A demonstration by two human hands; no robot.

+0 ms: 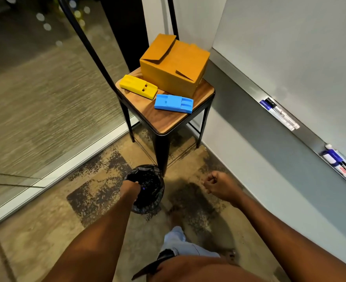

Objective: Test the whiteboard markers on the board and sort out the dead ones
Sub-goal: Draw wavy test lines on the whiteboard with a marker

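Reaching into the bin (152, 201), left hand (130, 189) hides its fingers; right hand (219, 187) curled, apparently empty.

I'm working from a single view, the camera worn on the person's head. It is facing forward and tilting steeply down at the floor, with both bare forearms coming in from the bottom edge, close to the lens. The left hand (130, 189) is sitting over the mouth of the bin (147, 209) near the centre, and the right hand (219, 186) is hanging just right of it. The chair (168, 119) is standing farther ahead, above the middle. The whiteboard tray (239, 78) is running along the right side at a slant, and the glass wall (45, 88) is filling the left. The wide lens is bowing straight lines near the borders.
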